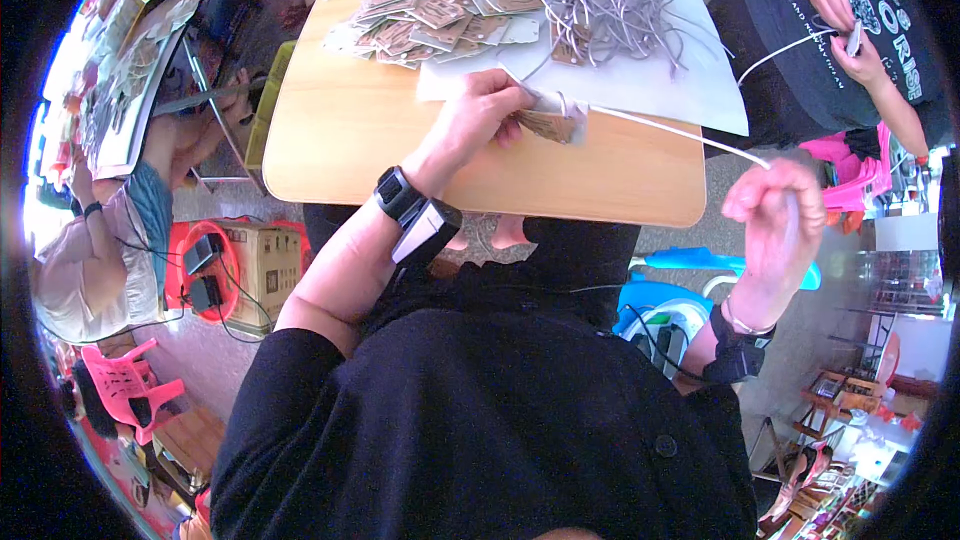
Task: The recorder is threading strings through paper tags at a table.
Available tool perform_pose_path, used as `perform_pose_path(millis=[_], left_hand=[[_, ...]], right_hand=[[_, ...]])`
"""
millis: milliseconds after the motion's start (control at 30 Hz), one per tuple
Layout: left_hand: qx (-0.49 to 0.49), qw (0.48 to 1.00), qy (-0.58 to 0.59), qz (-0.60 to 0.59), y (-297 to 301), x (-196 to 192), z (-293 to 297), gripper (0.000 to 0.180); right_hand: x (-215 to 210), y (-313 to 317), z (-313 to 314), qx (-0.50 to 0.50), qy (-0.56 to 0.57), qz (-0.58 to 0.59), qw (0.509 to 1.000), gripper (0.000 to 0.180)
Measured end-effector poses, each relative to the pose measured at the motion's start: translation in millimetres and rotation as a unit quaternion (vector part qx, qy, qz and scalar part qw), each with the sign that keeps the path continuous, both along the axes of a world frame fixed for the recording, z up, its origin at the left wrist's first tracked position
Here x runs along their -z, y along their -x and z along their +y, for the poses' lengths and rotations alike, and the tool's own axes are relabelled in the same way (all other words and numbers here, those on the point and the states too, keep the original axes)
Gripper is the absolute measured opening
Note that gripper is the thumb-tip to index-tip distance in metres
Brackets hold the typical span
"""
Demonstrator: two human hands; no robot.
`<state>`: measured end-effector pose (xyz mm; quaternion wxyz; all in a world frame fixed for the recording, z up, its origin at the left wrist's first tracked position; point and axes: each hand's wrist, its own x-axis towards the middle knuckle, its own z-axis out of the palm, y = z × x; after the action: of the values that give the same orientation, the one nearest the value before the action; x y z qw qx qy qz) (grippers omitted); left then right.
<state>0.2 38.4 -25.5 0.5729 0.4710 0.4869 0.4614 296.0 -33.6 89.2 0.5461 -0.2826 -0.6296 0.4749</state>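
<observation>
My left hand (475,115) is closed with thumb and finger pinching a small flat brown card (552,126), held just over the near part of the table. A whitish cord (680,130) runs from the card out to the right, pulled nearly straight. Its other end is in my right hand (780,215), closed in the air past the table's right edge and slightly blurred. Beyond my left hand lies a heap of similar brown and grey cards (440,15). To its right is a tangled heap of grey-white cords (620,5) on a white sheet (715,90).
The light wooden table (330,140) stands before me. A person at the far right handles a white cord (785,48); another sits at the left. A cardboard box (255,270), red basin (185,270), pink chair (125,385) and blue stool (690,260) stand around on the floor.
</observation>
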Motion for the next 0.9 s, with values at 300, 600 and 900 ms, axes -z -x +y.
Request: perform_pose_path(millis=[300, 600, 900], left_hand=[[0.146, 0.97, -0.174, 0.083, -4.5, -1.3, -10.3, 0.012], [0.059, 0.997, -0.033, 0.023, -4.0, -1.5, -1.8, 0.016], [0.0, 1.0, 0.009, -0.018, -4.3, 3.5, 1.6, 0.027]], right_hand=[[-71.5, 13.1, 66.0, 0.087, -0.091, 0.095, 0.988, 0.029], [-12.6, 88.7, 23.5, 0.032, 0.046, -0.135, 0.989, 0.013], [74.7, 133.8, 32.5, 0.146, 0.077, -0.363, 0.917, 0.034]])
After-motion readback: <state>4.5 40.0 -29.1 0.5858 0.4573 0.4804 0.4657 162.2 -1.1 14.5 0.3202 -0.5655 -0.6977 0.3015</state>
